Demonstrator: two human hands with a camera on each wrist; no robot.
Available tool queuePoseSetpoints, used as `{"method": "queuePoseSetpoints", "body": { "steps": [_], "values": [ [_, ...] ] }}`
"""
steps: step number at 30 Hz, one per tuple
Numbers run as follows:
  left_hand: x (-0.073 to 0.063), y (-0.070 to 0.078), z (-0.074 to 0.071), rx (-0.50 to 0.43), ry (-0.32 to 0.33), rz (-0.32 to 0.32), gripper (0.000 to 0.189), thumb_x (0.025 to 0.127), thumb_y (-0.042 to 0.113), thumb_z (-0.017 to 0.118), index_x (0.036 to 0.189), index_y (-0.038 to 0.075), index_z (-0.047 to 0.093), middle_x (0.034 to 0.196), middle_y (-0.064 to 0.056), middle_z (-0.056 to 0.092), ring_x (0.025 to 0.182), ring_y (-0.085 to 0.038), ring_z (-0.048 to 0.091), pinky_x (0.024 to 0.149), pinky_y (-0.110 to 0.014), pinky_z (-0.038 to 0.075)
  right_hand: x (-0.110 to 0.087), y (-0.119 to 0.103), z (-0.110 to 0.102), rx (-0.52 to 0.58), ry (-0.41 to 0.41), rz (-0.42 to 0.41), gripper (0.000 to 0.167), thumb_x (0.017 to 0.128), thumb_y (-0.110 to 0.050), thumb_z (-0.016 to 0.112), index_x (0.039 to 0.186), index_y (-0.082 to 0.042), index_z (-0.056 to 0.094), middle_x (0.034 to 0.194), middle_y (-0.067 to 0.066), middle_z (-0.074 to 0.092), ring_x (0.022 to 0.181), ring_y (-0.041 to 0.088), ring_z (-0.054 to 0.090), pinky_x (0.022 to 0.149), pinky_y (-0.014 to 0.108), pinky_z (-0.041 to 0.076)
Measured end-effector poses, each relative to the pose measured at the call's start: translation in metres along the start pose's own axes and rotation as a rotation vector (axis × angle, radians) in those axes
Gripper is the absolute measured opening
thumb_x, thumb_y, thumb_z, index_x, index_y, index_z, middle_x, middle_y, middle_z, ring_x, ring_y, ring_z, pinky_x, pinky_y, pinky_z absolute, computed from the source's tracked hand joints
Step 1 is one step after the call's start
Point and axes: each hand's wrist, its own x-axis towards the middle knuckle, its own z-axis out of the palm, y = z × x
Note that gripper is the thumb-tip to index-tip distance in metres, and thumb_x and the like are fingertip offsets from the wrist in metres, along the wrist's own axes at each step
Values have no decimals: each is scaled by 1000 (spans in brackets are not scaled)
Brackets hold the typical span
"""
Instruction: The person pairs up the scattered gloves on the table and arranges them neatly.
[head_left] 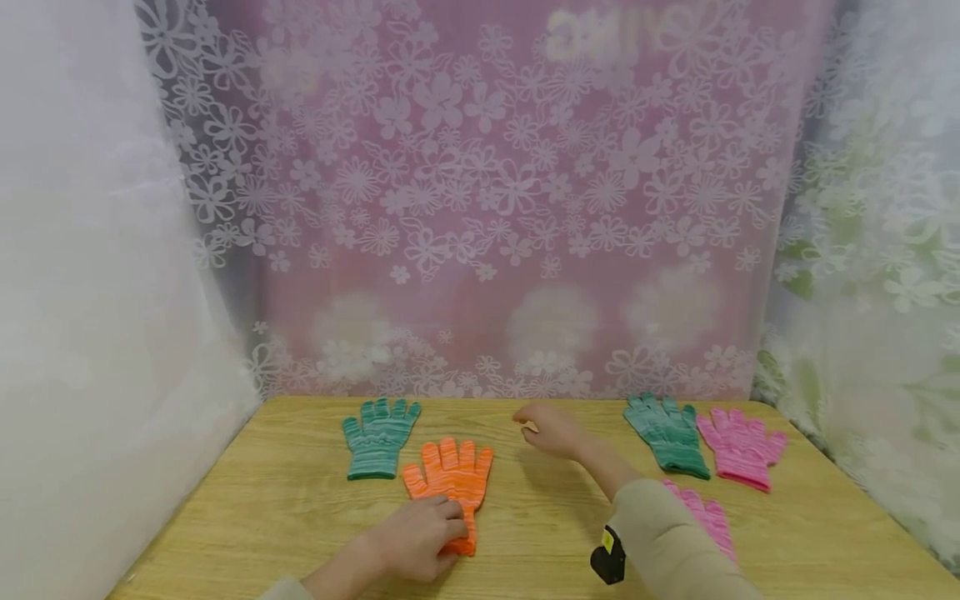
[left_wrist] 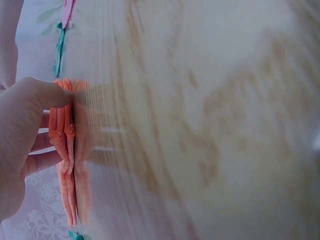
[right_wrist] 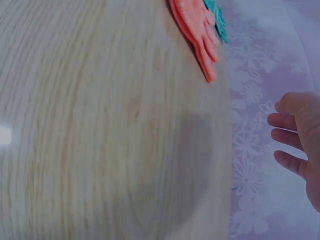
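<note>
An orange striped knit glove (head_left: pixel 450 475) lies flat near the middle of the wooden table, fingers pointing to the far edge. My left hand (head_left: pixel 423 537) is at its cuff, fingers bent over the fabric. In the left wrist view, the thumb (left_wrist: pixel 57 95) and fingers of that hand pinch the orange glove (left_wrist: pixel 67 145), which shows folded layers at its edge. To the right of the glove, my right hand (head_left: pixel 553 429) hovers above the table with loosely bent fingers and nothing in them. The right wrist view shows this hand (right_wrist: pixel 305 135) apart from the orange glove (right_wrist: pixel 195 30).
A green glove (head_left: pixel 380 442) lies at the back left. At the back right are another green glove (head_left: pixel 667 437) and a pink glove (head_left: pixel 741 448). My right sleeve (head_left: pixel 667 533) partly covers a second pink glove (head_left: pixel 708 517). Floral curtains (head_left: pixel 480 200) surround the wooden table (head_left: pixel 247 517).
</note>
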Motion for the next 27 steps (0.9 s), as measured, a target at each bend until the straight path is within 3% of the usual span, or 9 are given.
{"method": "queuePoseSetpoints", "body": {
  "steps": [10, 27],
  "values": [
    [1, 1, 0, 29, 13, 24, 11, 83, 22, 66, 92, 21, 61, 87, 10, 50, 71, -2, 42, 62, -14, 34, -38, 19, -41, 75, 40, 85, 32, 91, -7, 56, 121, 4, 55, 110, 19, 60, 98, 34, 58, 79, 43, 47],
    [3, 1, 0, 25, -6, 0, 11, 83, 26, 66, 91, 22, 59, 84, 12, 45, 69, -2, 39, 57, -16, 31, -108, 55, -78, -30, 138, 155, 29, 88, -8, 60, 116, 0, 59, 109, 15, 61, 92, 31, 60, 70, 39, 50]
  ]
}}
